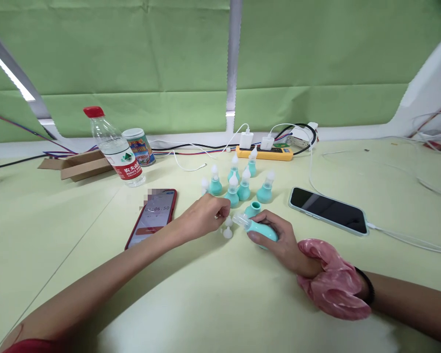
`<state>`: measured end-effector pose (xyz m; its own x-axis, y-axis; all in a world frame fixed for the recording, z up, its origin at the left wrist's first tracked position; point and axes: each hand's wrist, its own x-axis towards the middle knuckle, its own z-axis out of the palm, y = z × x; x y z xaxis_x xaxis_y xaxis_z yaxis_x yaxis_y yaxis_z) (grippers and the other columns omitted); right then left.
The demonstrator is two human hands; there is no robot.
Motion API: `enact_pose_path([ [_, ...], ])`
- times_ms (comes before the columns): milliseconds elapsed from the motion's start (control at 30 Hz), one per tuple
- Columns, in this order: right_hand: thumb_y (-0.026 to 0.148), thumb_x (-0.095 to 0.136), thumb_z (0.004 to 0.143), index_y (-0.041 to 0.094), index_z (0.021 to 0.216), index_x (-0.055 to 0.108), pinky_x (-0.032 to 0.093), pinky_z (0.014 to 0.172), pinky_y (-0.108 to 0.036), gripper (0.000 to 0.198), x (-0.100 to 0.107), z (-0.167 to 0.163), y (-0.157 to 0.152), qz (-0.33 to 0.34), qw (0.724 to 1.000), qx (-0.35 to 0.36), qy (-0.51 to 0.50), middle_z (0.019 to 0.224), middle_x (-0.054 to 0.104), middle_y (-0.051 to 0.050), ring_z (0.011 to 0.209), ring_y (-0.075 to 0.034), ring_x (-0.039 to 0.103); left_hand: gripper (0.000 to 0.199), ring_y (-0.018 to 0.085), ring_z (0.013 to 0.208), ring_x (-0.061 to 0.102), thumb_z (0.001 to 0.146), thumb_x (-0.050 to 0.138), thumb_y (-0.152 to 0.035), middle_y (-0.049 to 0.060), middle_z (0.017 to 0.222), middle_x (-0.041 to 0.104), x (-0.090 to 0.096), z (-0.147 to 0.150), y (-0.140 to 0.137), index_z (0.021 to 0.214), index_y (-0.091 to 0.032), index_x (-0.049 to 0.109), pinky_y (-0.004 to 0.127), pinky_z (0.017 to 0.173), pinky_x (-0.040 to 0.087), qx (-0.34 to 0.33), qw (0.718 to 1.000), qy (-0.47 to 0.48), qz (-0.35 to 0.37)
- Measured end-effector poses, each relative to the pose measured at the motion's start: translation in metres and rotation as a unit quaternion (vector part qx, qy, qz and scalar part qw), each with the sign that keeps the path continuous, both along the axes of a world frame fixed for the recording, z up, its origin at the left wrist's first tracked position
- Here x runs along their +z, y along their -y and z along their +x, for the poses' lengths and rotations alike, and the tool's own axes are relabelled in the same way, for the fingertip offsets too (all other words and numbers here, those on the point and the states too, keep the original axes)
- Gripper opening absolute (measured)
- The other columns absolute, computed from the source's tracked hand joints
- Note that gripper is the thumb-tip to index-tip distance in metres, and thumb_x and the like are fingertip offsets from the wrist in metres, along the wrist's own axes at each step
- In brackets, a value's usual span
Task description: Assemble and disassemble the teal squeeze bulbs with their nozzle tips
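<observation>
The teal bulb is held in the right hand, its clear nozzle angled toward the left hand, whose fingers are curled narrow; whether anything is pinched there cannot be told. The nozzle could be skewed by too hard a squeeze. Small white pieces beside the left fingers could be scattered by a brush, and the standing bulbs beyond could be toppled by a knuckle.
</observation>
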<state>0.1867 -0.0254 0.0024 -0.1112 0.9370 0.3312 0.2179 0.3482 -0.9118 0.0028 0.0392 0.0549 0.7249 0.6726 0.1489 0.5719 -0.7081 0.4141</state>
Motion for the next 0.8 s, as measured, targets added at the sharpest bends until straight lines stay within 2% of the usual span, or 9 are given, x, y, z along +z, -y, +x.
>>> enact_pose_path([
  [233,0.037,0.051,0.077,0.02,0.088,0.042,0.04,0.044,-0.019,0.022,-0.003,0.0,-0.001,-0.058,0.996,0.039,-0.049,0.07,0.051,0.0,0.052,-0.008,0.043,0.013,0.01,0.061,0.055,0.073,0.044,-0.009,0.001,0.066,0.06,0.003,0.001,0.0,0.072,-0.014,0.056,0.02,0.058,0.042,-0.007,1.0,0.027,-0.012],
  [367,0.029,0.053,0.075,0.02,0.086,0.042,0.042,0.052,-0.02,0.018,0.002,-0.003,0.001,-0.001,1.0,0.027,-0.005,0.075,0.049,0.0,0.062,-0.01,0.047,0.018,0.009,0.057,0.054,0.078,0.039,-0.013,0.0,0.064,0.06,0.016,0.006,0.013,0.085,-0.015,0.055,0.018,0.056,0.041,0.051,0.993,0.103,0.02],
  [433,0.024,0.056,0.072,0.02,0.084,0.042,0.042,0.056,-0.021,0.018,0.006,-0.004,0.004,0.028,0.999,0.031,0.019,0.077,0.048,0.0,0.067,-0.011,0.048,0.017,0.008,0.054,0.051,0.08,0.039,-0.019,-0.001,0.059,0.057,0.023,0.009,0.023,0.085,-0.014,0.054,0.018,0.053,0.039,0.061,0.991,0.12,0.018],
  [567,0.022,0.058,0.069,0.02,0.08,0.041,0.041,0.052,-0.02,0.02,0.012,-0.007,0.013,0.023,0.998,0.062,0.003,0.07,0.045,0.002,0.06,-0.009,0.046,0.03,0.007,0.043,0.04,0.078,0.044,-0.039,-0.003,0.047,0.045,0.029,0.016,0.042,0.064,-0.013,0.05,0.018,0.043,0.029,0.013,0.999,0.026,-0.017],
  [633,0.023,0.059,0.068,0.02,0.079,0.042,0.041,0.05,-0.019,0.02,0.013,-0.008,0.016,0.015,0.997,0.07,-0.008,0.068,0.047,0.002,0.058,-0.009,0.046,0.036,0.006,0.04,0.033,0.08,0.042,-0.041,-0.005,0.043,0.037,0.029,0.018,0.045,0.058,-0.014,0.046,0.019,0.041,0.023,-0.023,0.999,-0.004,-0.045],
  [800,0.026,0.06,0.069,0.018,0.07,0.051,0.042,0.05,-0.02,0.011,0.019,-0.009,0.019,0.039,0.996,0.071,0.041,0.06,0.049,0.003,0.055,-0.009,0.046,0.039,0.005,0.044,0.025,0.086,0.034,-0.036,-0.006,0.047,0.027,0.024,0.016,0.04,0.054,-0.014,0.035,0.02,0.043,0.021,-0.087,0.982,0.04,-0.163],
])
